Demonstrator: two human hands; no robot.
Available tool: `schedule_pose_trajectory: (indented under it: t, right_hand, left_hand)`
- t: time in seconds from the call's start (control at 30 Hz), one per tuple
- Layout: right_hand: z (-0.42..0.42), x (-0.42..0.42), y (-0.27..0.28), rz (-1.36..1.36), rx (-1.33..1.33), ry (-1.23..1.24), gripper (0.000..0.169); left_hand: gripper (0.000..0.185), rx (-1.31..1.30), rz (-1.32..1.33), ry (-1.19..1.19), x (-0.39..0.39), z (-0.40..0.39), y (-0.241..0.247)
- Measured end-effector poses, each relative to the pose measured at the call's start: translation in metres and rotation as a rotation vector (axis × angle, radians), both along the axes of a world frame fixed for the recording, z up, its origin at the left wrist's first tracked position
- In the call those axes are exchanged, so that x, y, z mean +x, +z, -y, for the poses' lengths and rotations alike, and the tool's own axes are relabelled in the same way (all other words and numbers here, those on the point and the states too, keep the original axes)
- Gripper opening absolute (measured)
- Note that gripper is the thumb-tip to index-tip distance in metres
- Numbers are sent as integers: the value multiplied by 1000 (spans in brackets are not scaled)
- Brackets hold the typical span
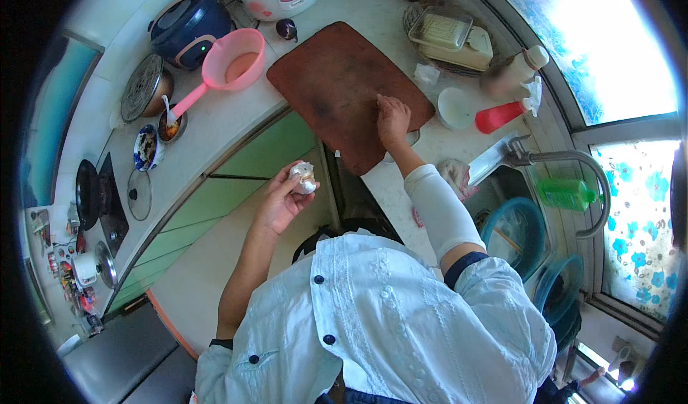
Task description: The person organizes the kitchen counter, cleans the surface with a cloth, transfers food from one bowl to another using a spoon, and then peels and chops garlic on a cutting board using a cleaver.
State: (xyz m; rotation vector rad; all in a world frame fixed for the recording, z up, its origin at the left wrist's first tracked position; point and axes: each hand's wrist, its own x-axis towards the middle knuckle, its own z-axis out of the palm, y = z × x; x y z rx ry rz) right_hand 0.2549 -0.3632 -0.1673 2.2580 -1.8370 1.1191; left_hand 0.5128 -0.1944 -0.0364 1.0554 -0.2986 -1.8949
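My left hand (282,197) holds a white garlic bulb (303,178) with papery skin, out in front of the counter edge above the floor. A brown spot shows on the bulb's upper side. My right hand (393,118) rests near the right side of a reddish-brown cutting board (338,81), fingers bent down toward its surface. Whether anything small sits under those fingertips is hidden. One corner of the board juts past the counter edge. A small white scrap (337,154) lies by its lower left edge.
Left of the board stand a pink dipper (234,63), a blue rice cooker (191,30) and an eggplant (287,29). To its right are a white bowl (455,107), a red spray bottle (500,116) and a sink with a faucet (570,157) and a blue basin (513,237).
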Motion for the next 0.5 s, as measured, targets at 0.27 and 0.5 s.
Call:
schedule_pose_trajectory:
  t: [0.27, 0.5]
  right_hand:
    - [2, -8, 37, 416, 65, -73, 24]
    - [-48, 19, 49, 385, 432, 239, 18]
  left_hand:
    - [35, 9, -55, -64, -15, 9, -15]
    - [35, 55, -76, -53, -19, 10, -26]
